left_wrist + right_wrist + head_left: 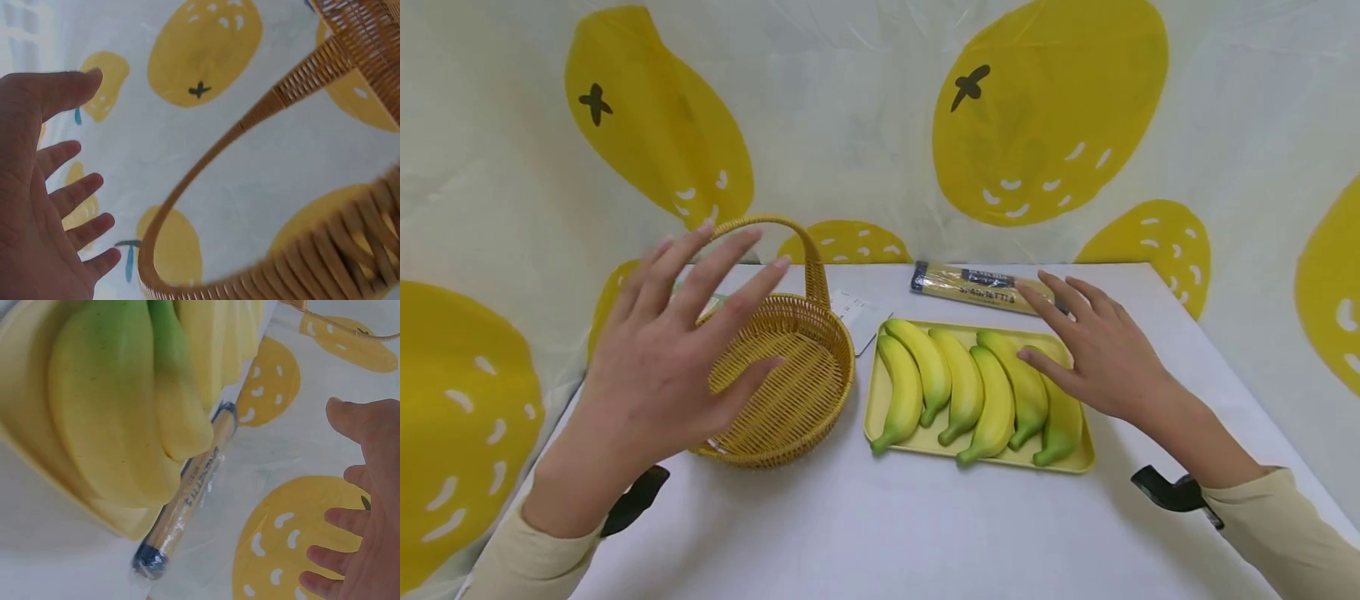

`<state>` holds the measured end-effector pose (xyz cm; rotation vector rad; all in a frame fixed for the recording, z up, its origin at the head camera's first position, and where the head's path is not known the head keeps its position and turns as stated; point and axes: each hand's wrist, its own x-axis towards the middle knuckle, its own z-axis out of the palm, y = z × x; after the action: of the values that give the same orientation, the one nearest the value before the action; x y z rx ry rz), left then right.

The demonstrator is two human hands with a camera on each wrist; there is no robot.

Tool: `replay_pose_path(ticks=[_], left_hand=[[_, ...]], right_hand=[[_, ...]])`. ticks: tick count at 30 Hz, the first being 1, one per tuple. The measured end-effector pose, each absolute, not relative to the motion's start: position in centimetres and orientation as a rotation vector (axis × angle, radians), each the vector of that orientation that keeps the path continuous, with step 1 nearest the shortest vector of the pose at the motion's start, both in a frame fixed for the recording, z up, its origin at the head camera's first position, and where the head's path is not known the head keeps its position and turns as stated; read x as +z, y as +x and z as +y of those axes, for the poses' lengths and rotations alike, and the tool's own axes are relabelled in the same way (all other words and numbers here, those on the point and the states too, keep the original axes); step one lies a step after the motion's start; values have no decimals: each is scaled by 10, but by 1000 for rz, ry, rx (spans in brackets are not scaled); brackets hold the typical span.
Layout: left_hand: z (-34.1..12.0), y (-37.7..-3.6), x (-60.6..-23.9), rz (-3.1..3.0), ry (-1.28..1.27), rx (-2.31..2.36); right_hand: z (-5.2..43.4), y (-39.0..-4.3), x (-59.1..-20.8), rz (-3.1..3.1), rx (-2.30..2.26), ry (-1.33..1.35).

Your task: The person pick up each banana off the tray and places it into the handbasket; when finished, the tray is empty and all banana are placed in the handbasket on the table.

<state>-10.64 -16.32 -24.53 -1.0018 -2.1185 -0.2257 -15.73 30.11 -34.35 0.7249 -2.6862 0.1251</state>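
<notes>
My left hand (662, 367) hovers with spread fingers above the left side of a round wicker basket (842, 392). In the left wrist view the basket's arched handle (206, 156) stands to the right of that hand (37, 194), apart from it. My right hand (1105, 350) is held over the right end of a yellow tray (872, 408), fingers spread and holding nothing. Several yellow bananas (962, 383) with green tips lie side by side on the tray. The right wrist view shows the bananas (103, 406) to the left of the right hand (369, 506).
A pack of spaghetti (985, 286) lies behind the tray. A white packet (859, 315) sits behind the basket, partly hidden by it. The white table (865, 525) is backed by a fruit-patterned cloth (842, 108). Dark straps (632, 500) are on both wrists.
</notes>
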Motion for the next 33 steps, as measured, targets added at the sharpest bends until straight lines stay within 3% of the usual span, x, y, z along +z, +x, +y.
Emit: replay_pose_path(ticks=[16, 33], left_hand=[[-203, -91, -269, -2036, -546, -615], [-228, -83, -285, -2103, -411, -1059]], right_hand=[[310, -144, -359, -2790, 154, 604], [319, -138, -385, -2876, 215, 538]])
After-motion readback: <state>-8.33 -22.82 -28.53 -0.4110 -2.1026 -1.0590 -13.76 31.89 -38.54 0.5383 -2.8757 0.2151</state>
